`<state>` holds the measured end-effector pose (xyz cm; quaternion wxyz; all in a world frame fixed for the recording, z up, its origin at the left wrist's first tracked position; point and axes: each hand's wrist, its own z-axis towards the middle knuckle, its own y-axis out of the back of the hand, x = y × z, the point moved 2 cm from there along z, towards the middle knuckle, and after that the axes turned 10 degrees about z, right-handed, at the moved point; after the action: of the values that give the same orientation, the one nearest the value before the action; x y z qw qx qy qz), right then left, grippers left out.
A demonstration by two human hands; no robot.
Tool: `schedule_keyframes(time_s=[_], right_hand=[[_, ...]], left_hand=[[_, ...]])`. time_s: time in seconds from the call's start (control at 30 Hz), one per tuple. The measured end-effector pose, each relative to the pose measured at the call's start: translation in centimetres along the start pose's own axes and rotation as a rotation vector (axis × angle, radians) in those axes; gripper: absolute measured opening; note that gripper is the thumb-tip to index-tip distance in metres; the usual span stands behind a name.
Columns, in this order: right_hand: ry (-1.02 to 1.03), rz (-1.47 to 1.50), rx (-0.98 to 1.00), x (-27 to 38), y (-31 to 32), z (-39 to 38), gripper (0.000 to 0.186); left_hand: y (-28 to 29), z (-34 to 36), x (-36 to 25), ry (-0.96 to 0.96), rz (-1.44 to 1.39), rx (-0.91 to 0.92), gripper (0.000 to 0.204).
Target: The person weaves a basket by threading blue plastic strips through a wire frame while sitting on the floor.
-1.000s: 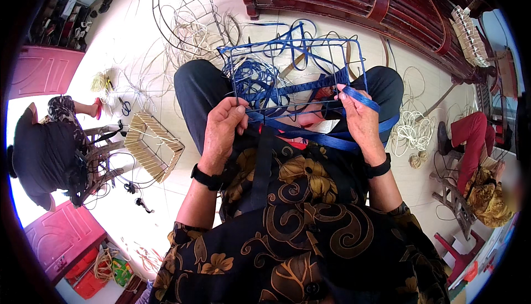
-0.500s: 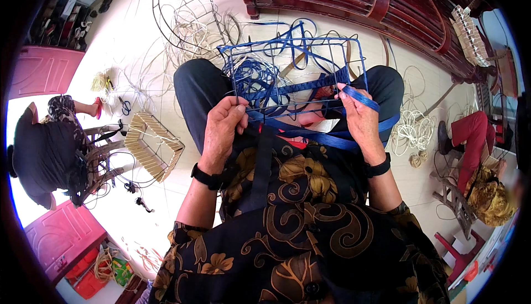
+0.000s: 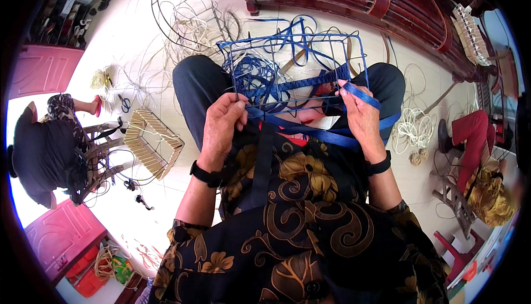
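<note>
A wire basket frame, its rim partly wrapped in blue strip, rests across my lap between my knees. My left hand pinches the frame's near left wire, thumb against the fingers. On the other side my right hand grips a flat blue strap that loops over its fingers by the frame's right corner. More of the strap trails across my lap beneath the frame. A woven blue band spans the frame's inside. Seen through the wires, a tangle of blue strip lies on the floor.
Bare wire frames and pale cord lie beyond my left knee. A dark red wooden bench stands ahead. At left sit a tan-wrapped frame, scissors and a seated person; at right, a coil of white cord and another seated person.
The frame has tilted slightly and its far rim sits a little higher in view. Both hands keep their holds almost in place.
</note>
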<state>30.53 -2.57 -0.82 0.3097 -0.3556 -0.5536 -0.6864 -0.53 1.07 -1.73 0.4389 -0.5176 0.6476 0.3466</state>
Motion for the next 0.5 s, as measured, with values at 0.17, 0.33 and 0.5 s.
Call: schedule_keyframes(time_s=[0.17, 0.33, 0.5], right_hand=[[-0.022, 0.011, -0.01, 0.14, -0.08, 0.02, 0.024], [0.002, 0.012, -0.012, -0.37, -0.09, -0.11, 0.024], [0.016, 0.013, -0.016, -0.4, -0.15, -0.17, 0.024]], left_hand=[[-0.08, -0.12, -0.31, 0.002, -0.006, 0.001, 0.014], [-0.07, -0.01, -0.22, 0.011, -0.014, -0.002, 0.014], [-0.14, -0.11, -0.34, 0.016, -0.017, -0.002, 0.014]])
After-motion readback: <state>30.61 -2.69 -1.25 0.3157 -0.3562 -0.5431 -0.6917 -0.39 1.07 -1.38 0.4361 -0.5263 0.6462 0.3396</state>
